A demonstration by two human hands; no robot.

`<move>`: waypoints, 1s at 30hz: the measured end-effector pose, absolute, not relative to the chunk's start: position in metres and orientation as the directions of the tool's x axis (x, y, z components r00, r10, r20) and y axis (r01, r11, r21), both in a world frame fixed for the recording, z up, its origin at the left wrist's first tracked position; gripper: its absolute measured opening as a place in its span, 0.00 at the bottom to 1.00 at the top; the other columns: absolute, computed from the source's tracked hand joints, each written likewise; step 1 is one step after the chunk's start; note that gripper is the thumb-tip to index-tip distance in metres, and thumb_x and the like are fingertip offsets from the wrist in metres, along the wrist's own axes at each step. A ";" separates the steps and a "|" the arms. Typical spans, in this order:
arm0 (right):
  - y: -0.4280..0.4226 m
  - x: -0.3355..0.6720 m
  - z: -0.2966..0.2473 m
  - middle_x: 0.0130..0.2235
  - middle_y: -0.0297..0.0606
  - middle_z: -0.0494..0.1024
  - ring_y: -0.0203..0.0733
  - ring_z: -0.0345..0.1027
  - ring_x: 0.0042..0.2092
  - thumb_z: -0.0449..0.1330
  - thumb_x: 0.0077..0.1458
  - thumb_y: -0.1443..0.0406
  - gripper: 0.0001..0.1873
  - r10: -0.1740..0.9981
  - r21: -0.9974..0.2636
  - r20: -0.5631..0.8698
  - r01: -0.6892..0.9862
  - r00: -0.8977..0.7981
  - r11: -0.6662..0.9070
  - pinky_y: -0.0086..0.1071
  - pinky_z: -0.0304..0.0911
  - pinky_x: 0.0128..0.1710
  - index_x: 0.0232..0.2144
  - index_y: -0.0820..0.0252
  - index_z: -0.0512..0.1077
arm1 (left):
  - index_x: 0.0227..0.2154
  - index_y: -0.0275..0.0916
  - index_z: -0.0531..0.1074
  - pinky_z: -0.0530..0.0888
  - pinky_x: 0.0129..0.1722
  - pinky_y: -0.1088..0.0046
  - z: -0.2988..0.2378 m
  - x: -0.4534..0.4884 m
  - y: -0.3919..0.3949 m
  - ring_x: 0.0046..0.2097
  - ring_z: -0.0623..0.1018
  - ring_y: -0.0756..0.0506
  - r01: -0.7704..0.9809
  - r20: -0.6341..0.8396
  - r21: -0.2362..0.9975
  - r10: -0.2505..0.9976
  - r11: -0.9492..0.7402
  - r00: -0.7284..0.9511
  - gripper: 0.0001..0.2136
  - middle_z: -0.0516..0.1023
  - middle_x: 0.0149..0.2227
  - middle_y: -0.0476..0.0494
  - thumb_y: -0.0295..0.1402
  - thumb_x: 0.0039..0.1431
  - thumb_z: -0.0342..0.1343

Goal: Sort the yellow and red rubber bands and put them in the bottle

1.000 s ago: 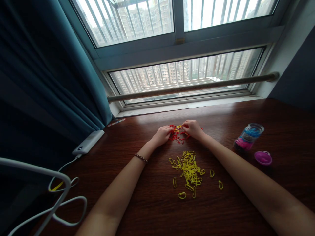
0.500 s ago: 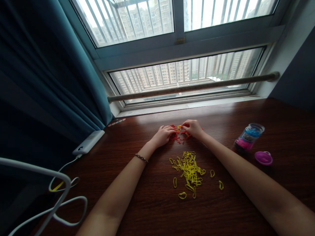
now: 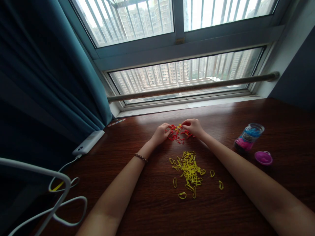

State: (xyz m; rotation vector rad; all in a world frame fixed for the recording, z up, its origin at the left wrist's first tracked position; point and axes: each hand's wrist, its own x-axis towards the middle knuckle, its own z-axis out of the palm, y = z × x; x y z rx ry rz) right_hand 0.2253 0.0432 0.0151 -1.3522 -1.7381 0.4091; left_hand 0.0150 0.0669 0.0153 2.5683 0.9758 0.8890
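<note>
A loose pile of small red rubber bands point(image 3: 177, 139), with several orange and yellow ones among them, lies on the dark wooden table. At its left edge my left hand point(image 3: 161, 133) rests with fingers curled and thumb drawn near them; what they pinch is too small to make out. My right hand point(image 3: 194, 127) covers the pile's right side, its thumb and forefinger pressed together beside a yellow band at the far edge. Any band in that pinch is hidden. Closer to me, between my forearms, spreads a bigger heap of yellow rubber bands point(image 3: 190, 168), several lying apart from it.
To the right stands an open clear jar point(image 3: 249, 137) with blue and pink contents, a purple lid point(image 3: 263, 158) beside it. A white power bank point(image 3: 88, 143) with a cable lies at left by the blue curtain point(image 3: 81, 82). The window sill borders the table's far side.
My left hand has drawn back slightly to the left and lifted its fingers off the red pile, uncovering more bands. My right hand has barely shifted.
</note>
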 end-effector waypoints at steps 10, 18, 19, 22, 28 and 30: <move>0.026 0.243 0.044 0.26 0.38 0.77 0.34 0.70 0.28 0.66 0.36 0.65 0.13 0.683 -0.973 -0.226 0.199 -0.694 -0.119 0.25 0.65 0.31 0.28 0.68 0.75 | 0.32 0.35 0.73 0.72 0.32 0.74 0.014 0.012 0.074 0.31 0.75 0.49 0.486 0.443 0.644 0.806 -0.591 0.393 0.07 0.77 0.30 0.45 0.30 0.50 0.53; 0.024 0.240 0.047 0.30 0.40 0.77 0.35 0.71 0.31 0.65 0.38 0.63 0.18 0.644 -0.949 -0.294 0.298 -0.706 -0.105 0.23 0.65 0.28 0.34 0.67 0.75 | 0.32 0.33 0.74 0.73 0.37 0.70 0.026 0.017 0.065 0.34 0.76 0.47 0.375 0.340 0.783 0.846 -0.496 0.410 0.09 0.78 0.32 0.42 0.32 0.47 0.57; 0.029 0.241 0.043 0.28 0.39 0.77 0.33 0.70 0.28 0.64 0.39 0.63 0.16 0.774 -0.961 -0.215 0.269 -0.595 -0.060 0.22 0.64 0.26 0.33 0.67 0.75 | 0.32 0.33 0.74 0.73 0.38 0.70 0.030 0.018 0.062 0.34 0.76 0.47 0.346 0.313 0.811 0.850 -0.471 0.423 0.10 0.78 0.33 0.41 0.32 0.47 0.58; 0.041 0.245 0.033 0.21 0.35 0.73 0.29 0.62 0.20 0.63 0.38 0.64 0.12 0.962 -0.928 -0.053 0.370 -0.269 0.052 0.23 0.57 0.19 0.27 0.67 0.76 | 0.31 0.32 0.74 0.73 0.38 0.70 0.043 0.021 0.053 0.35 0.76 0.47 0.279 0.231 0.868 0.832 -0.410 0.503 0.11 0.78 0.33 0.41 0.33 0.45 0.59; 0.045 0.246 0.026 0.18 0.33 0.71 0.33 0.62 0.22 0.64 0.36 0.59 0.12 0.974 -0.652 -0.022 0.742 -0.226 0.157 0.25 0.54 0.21 0.20 0.64 0.76 | 0.33 0.33 0.75 0.72 0.37 0.71 0.063 0.032 0.032 0.35 0.76 0.48 0.269 -0.011 0.900 0.598 -0.343 0.801 0.10 0.78 0.33 0.42 0.31 0.45 0.60; 0.045 0.245 0.026 0.18 0.33 0.71 0.35 0.64 0.24 0.64 0.34 0.58 0.12 0.970 -0.559 -0.009 0.805 -0.242 0.196 0.26 0.54 0.23 0.18 0.63 0.75 | 0.32 0.33 0.75 0.72 0.37 0.73 0.066 0.037 0.025 0.35 0.76 0.48 0.283 -0.103 0.903 0.477 -0.322 0.873 0.10 0.78 0.32 0.43 0.31 0.44 0.61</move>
